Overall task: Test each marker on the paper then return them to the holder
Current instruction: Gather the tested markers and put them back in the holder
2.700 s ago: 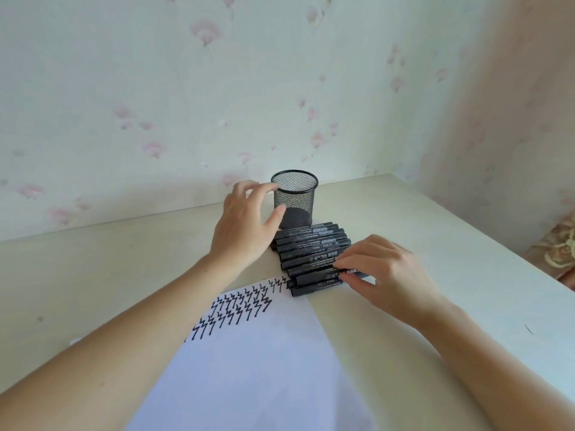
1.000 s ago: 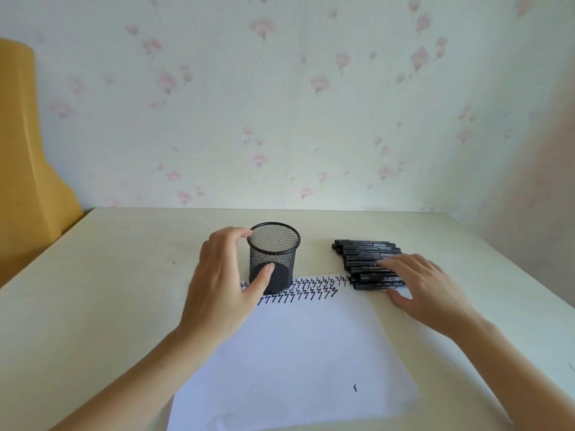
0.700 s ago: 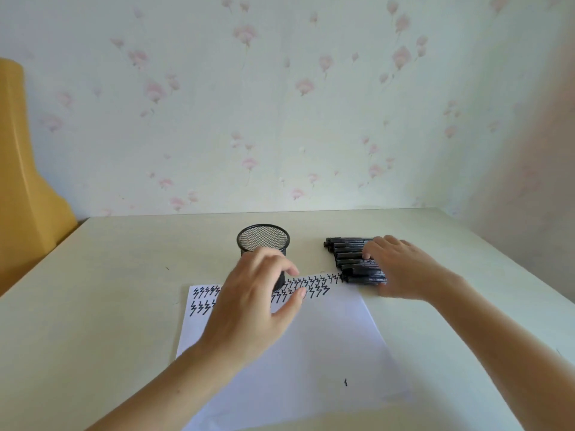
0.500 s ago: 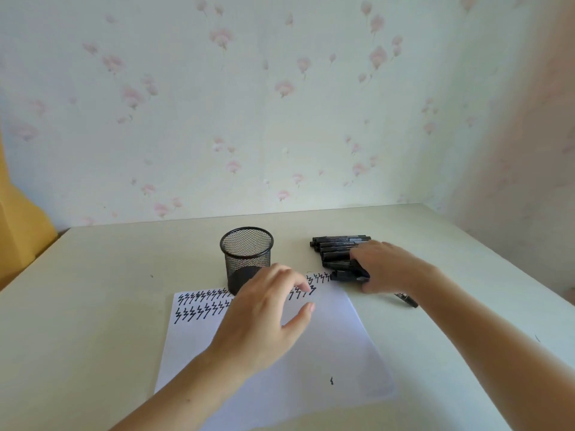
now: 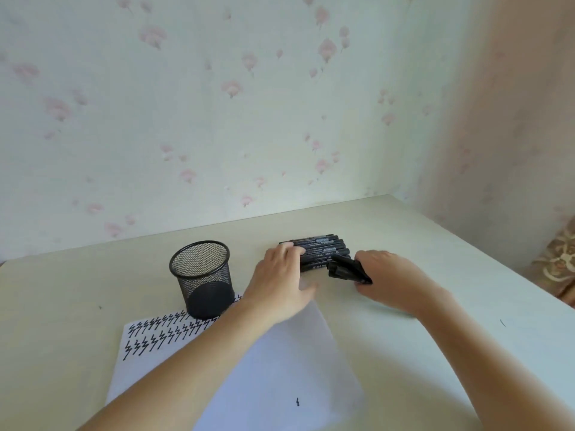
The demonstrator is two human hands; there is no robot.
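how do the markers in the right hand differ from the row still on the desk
The markers in the right hand are lifted and angled, bunched in the right hand; the row of markers lies flat, side by side on the desk, with the left hand touching its near end. The held bunch looks smaller than the row. Both are black.

A pale wall [image 5: 217, 119] papered with scattered, faded pink flower motifs fills the far side of the scene. At the right it meets a second wall [image 5: 513, 119] in a corner, and that one takes on a warmer pinkish cast. A cream, lightly grained surface [image 5: 77, 306] runs up to both. Past its right edge shows a patch of beige patterned fabric [image 5: 560, 262]. The light is soft and even.
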